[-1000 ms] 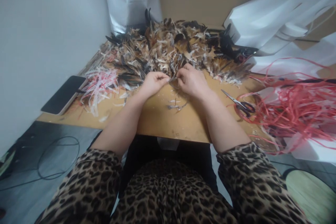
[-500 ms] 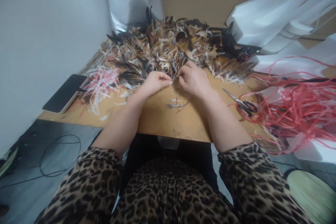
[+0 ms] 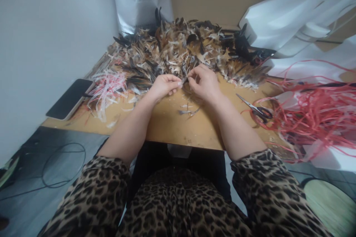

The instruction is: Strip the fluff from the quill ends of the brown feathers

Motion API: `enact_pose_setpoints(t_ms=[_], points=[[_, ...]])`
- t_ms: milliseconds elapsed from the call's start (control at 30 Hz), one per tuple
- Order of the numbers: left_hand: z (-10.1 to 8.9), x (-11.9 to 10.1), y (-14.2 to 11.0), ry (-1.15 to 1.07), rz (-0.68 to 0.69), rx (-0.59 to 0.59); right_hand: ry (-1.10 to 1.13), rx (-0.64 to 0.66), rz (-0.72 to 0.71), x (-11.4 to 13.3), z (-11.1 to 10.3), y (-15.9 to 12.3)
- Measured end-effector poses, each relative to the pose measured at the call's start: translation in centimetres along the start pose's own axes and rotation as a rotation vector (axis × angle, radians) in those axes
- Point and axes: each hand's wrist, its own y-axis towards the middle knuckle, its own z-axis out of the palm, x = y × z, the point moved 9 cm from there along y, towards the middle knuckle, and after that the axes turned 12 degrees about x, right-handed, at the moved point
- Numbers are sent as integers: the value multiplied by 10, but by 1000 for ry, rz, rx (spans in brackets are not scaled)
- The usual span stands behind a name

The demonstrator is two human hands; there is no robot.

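My left hand is closed in a pinch at the near edge of a heap of brown, black and cream feathers. Close beside it, my right hand pinches too, thumb against forefinger. Between the fingertips is a small dark feather, partly hidden by the fingers. Some loose feather bits lie on the tabletop just below the hands. Scissors rest to the right of my right forearm, blades pointing away from me.
A phone lies at the table's left edge, next to a bunch of pink and white strips. Tangled red strips cover the right side. Behind the heap stands a silvery bag. The brown table ends just before my lap.
Both hands stay at the heap's near edge, with small shifts of the fingers. My left fingers have curled slightly, and a gap now shows between my right thumb and forefinger.
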Motion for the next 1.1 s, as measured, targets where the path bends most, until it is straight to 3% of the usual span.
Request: enact_pose_setpoints(t_ms=[200, 333, 467, 600, 733, 867, 967, 1033, 1100], points=[[2, 0, 1, -5, 3, 28, -3, -26, -17, -4, 1, 0], [-17, -11, -1, 73, 103, -176, -52, -10, 14, -7, 1, -1], [-27, -38, -8, 361, 333, -309, -101, 20, 35, -8, 2, -1], [-14, -55, -15, 709, 454, -272, -157, 40, 38, -4, 3, -2], [-5, -57, -16, 843, 465, -234, -183, 40, 32, -1, 4, -3], [-3, -53, -14, 803, 402, -222, -152, 6, 47, -5, 3, -3], [-12, -42, -11, 609, 264, -261, -115, -42, 151, -19, -2, -3], [-18, -31, -8, 415, 163, -286, -105, 10, 216, -26, 2, -1], [-21, -20, -7, 244, 85, -290, -106, 154, 249, -27, 15, 0]])
